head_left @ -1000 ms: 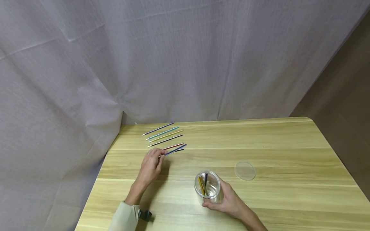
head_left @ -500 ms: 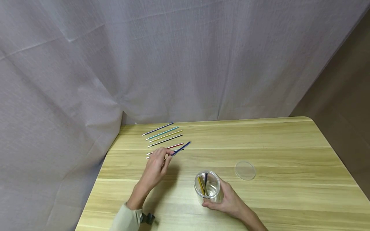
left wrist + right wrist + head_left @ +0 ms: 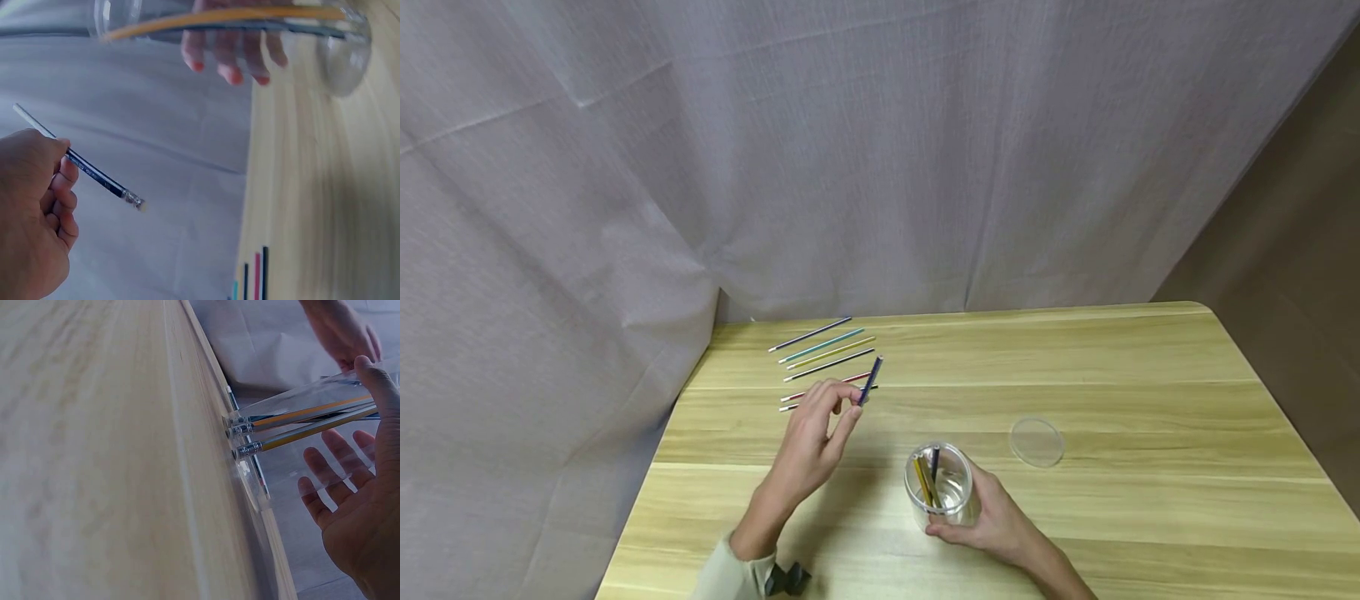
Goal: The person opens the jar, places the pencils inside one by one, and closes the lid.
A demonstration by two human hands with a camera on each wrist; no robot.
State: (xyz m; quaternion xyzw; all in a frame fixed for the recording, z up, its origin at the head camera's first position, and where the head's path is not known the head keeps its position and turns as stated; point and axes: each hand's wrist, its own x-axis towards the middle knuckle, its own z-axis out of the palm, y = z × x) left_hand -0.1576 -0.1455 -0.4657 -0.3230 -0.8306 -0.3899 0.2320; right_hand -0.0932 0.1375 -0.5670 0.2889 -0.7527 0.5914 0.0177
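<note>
Between thumb and fingertips my left hand (image 3: 811,437) pinches a dark blue pencil (image 3: 871,379), raised above the table left of the jar. The left wrist view shows this pencil's (image 3: 94,172) metal band and white eraser pointing away from the palm. My right hand (image 3: 1000,525) grips a clear round jar (image 3: 919,518) from its right side, fingers wrapped behind the wall. Inside, a yellow pencil (image 3: 300,434), an orange one (image 3: 312,411) and a dark one lean with their eraser ends at the jar's bottom. The jar's mouth is uncovered.
Several pencils lie in a slanted row at the table's back left, among them a teal one (image 3: 825,345), a yellow one (image 3: 831,353) and a red one (image 3: 797,396). A clear round lid (image 3: 1037,442) lies right of the jar. A grey curtain (image 3: 880,167) hangs behind the table (image 3: 1150,392).
My left hand has lifted the dark blue pencil off the row and moved right, turning it steeper. The right hand and the jar have stayed in place.
</note>
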